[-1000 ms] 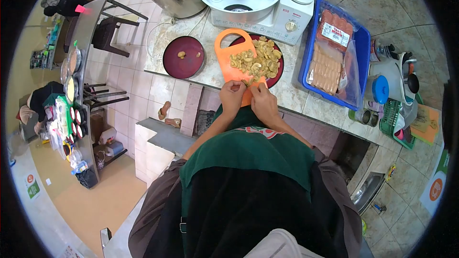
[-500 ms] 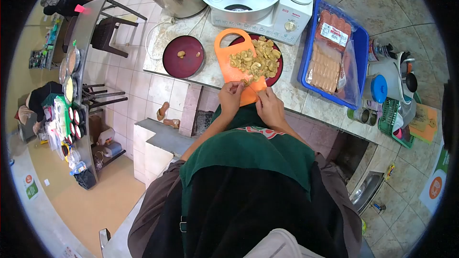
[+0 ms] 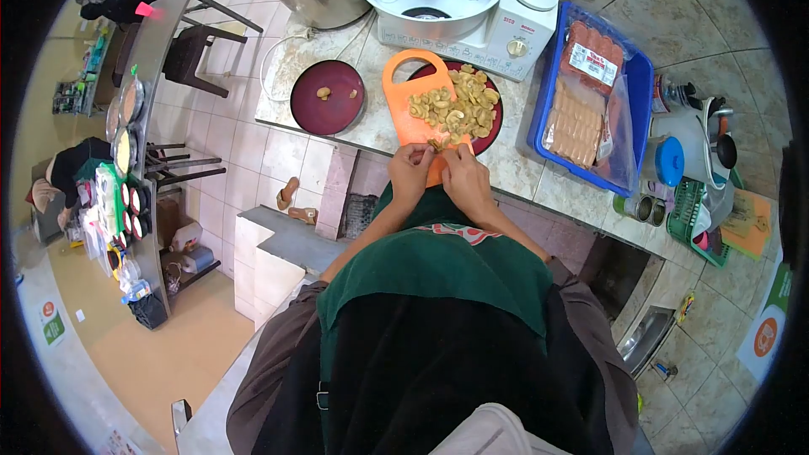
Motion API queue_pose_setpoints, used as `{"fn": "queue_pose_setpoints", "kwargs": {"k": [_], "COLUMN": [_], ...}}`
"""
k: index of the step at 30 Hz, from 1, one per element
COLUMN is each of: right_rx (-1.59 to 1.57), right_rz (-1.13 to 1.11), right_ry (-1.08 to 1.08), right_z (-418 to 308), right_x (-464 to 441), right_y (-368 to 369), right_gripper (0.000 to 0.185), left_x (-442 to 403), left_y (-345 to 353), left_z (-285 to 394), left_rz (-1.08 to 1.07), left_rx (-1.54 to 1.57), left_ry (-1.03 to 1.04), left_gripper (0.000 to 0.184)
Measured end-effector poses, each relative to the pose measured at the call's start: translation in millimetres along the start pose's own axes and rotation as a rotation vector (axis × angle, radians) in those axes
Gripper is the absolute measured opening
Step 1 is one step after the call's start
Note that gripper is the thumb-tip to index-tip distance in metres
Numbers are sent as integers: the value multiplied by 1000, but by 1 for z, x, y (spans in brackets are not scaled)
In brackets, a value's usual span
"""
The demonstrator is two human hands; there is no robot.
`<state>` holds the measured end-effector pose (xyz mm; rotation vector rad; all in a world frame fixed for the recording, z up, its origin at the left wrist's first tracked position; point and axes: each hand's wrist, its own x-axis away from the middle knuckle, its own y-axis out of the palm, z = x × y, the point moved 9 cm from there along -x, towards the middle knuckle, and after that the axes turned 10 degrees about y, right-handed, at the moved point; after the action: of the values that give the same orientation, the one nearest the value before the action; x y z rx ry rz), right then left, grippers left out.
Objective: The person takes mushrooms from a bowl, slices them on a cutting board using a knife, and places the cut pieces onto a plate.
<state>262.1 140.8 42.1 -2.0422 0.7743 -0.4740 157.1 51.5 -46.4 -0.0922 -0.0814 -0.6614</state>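
An orange cutting board (image 3: 408,122) lies partly across a dark red plate (image 3: 498,118) at the counter's front edge. Sliced mushrooms (image 3: 459,109) are heaped over the board and plate. At the board's near end, my left hand (image 3: 410,175) pinches a small mushroom slice (image 3: 435,145) between its fingertips. My right hand (image 3: 466,180) is close beside it, fingers pressed together at the same spot; what lies between them is too small to make out. To the left, a second dark red plate (image 3: 327,118) carries a few small mushroom pieces (image 3: 324,93).
Behind the board stands a white stand mixer (image 3: 517,21) with whisks in its bowl. A blue crate (image 3: 533,131) at right holds packed sausages (image 3: 575,122). Beyond are jars (image 3: 645,207) and a green basket (image 3: 687,236). At far left, another person (image 3: 72,177) is by a laden table.
My right hand has moved left and closer to my left hand, its fingertips now meeting near the mushroom slice. The view has shifted slightly.
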Motion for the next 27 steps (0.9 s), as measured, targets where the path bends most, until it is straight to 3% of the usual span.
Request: {"fn": "queue_pose_setpoints", "kwargs": {"k": [5, 11, 15, 27], "right_rx": [-39, -138, -132, -64], "right_rz": [-32, -19, 47, 9], "right_ry": [77, 131, 53, -19], "right_z": [22, 42, 11, 6], "right_x": [16, 49, 23, 11], "right_y": [14, -22, -28, -19], "right_gripper": [21, 21, 18, 18], "left_x": [1, 2, 4, 4], "left_y": [-1, -2, -1, -1], "left_z": [8, 9, 7, 5], "left_rz": [1, -10, 5, 7], "left_rx": [-22, -39, 24, -22], "left_ry": [-1, -21, -3, 17], "left_gripper": [18, 19, 18, 15]}}
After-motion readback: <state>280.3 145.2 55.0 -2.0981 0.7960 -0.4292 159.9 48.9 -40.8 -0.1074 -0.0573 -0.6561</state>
